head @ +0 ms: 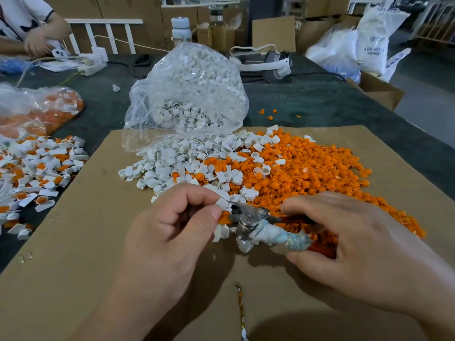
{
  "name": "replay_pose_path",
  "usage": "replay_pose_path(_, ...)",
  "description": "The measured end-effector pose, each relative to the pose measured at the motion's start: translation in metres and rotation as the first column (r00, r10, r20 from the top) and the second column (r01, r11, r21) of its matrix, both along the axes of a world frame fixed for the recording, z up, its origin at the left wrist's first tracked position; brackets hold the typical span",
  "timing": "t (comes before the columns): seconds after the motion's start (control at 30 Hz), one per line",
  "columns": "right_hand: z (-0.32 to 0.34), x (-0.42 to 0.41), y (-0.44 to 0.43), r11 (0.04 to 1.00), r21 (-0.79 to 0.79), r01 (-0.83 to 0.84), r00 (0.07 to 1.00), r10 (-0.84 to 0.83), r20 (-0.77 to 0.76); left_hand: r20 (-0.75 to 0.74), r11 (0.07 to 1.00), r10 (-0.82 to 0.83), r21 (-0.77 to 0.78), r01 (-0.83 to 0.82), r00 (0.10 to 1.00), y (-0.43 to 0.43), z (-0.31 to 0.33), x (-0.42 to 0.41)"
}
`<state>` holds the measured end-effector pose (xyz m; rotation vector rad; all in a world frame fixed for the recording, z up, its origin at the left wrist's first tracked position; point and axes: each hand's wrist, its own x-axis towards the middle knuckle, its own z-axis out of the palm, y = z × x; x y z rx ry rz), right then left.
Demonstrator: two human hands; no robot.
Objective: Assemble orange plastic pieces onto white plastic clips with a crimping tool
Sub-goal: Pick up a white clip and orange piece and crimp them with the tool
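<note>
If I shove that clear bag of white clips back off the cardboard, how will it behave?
The clear bag will probably slump, not slide: its film looks thin and crumpled. Its mouth lies open on the cardboard, so more white clips would likely spill. Packed this full, it is probably weighty.

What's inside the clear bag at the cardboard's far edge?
White plastic clips fill the clear bag and spill from its mouth onto the cardboard. Anything deeper inside is hidden by the clips.
</note>
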<state>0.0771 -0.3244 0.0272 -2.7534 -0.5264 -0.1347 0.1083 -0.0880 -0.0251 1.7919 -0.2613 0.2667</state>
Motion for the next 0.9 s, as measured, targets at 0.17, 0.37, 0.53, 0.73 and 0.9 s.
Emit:
replay_pose_path(0.17, -0.0009, 0.0004, 0.0009, 1.000, 0.000, -0.001, 1.000, 0.001, 0.009, 0.011, 1.000, 0.002, 0.008, -0.002, 1.000, -0.0007, 0.0014, -0.0012)
replay_pose_path(0.37, -0.0019, 0.0005, 0.0036, 1.000, 0.000, -0.012, 1.000, 0.013, -0.022, 0.004, 0.999, -0.030, 0.013, 0.030, 1.000, 0.0021, -0.0001, 0.0002)
replay_pose_path(0.53, -0.0018, -0.0005, 0.0064, 0.999, -0.041, -0.001, 1.000, 0.001, 0.013, -0.002, 0.999, -0.049, -0.018, 0.049, 0.999, 0.0022, -0.0029, 0.0018)
replay_pose_path(0.73, -0.0029, -0.0013, 0.0083, 0.999, -0.050, 0.010, 1.000, -0.010, 0.002, 0.001, 0.999, -0.045, -0.014, 0.045, 0.999, 0.0024, -0.0033, 0.0015)
replay_pose_path(0.9, -0.0054, -0.0007, 0.0091, 0.998, -0.063, -0.001, 0.998, 0.004, 0.057, -0.011, 1.000, -0.026, 0.010, 0.027, 1.000, 0.0030, -0.0024, 0.0032)
